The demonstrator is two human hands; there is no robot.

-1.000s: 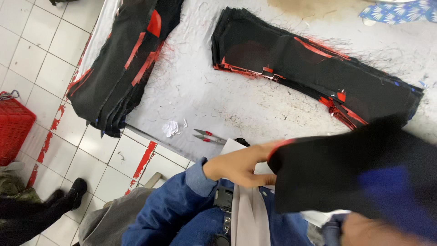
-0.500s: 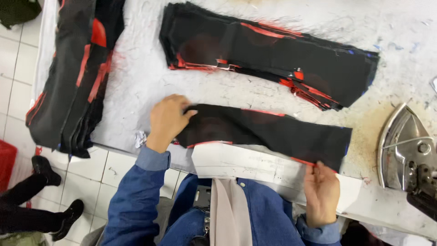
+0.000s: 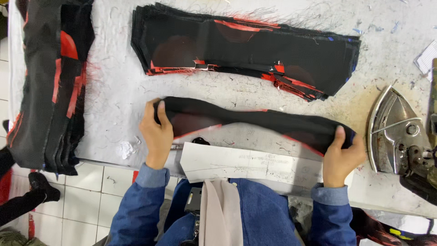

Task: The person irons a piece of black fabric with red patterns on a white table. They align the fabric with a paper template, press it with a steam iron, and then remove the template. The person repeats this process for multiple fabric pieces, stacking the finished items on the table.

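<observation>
Head view: the left hand (image 3: 157,130) grips the left end of a long black fabric strip (image 3: 255,120), fingers curled over its folded edge; the right hand (image 3: 341,155) pinches the right end, thumb on top. The strip lies stretched across the white surface (image 3: 118,91), above a white paper pattern (image 3: 246,164). Half a second ago the right hand lay flat near the surface's edge below the strip; it has since come up to grasp the end, and the strip looks pulled longer. A stack of black-and-red pieces (image 3: 246,45) lies beyond, another pile (image 3: 50,82) hangs at left, and an iron (image 3: 400,132) sits right.
</observation>
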